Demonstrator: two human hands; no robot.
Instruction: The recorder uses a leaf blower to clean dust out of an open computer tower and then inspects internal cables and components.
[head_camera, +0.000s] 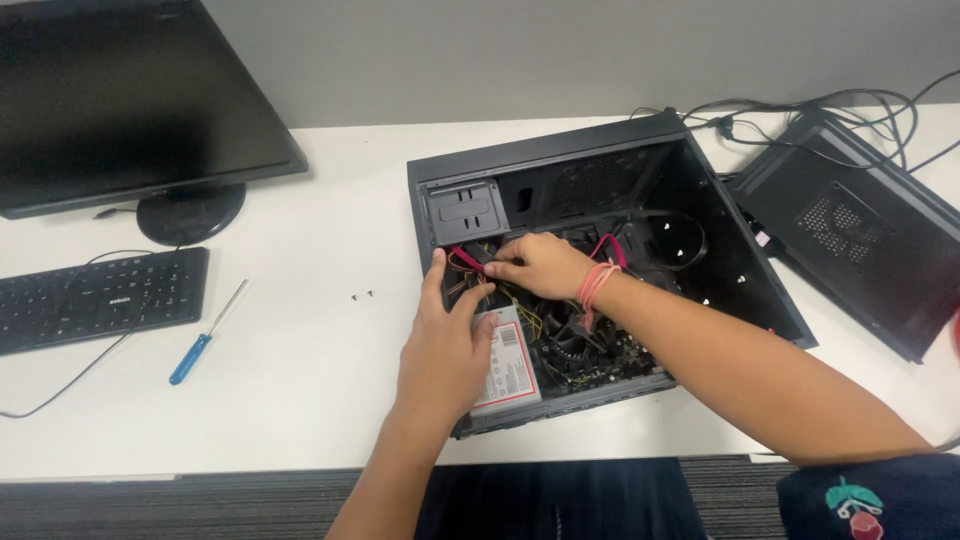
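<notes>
Both hands grip cables (470, 268) inside the open case (560, 160); screwdriver (205, 335), screws (362, 295) lie aside.

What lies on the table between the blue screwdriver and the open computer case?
In the head view, two small dark screws lie on the white table between the blue screwdriver and the computer case.

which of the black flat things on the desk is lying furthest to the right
The detached case side panel, with a mesh vent patch, lying right of the open computer case. The keyboard and monitor sit far left.
</notes>
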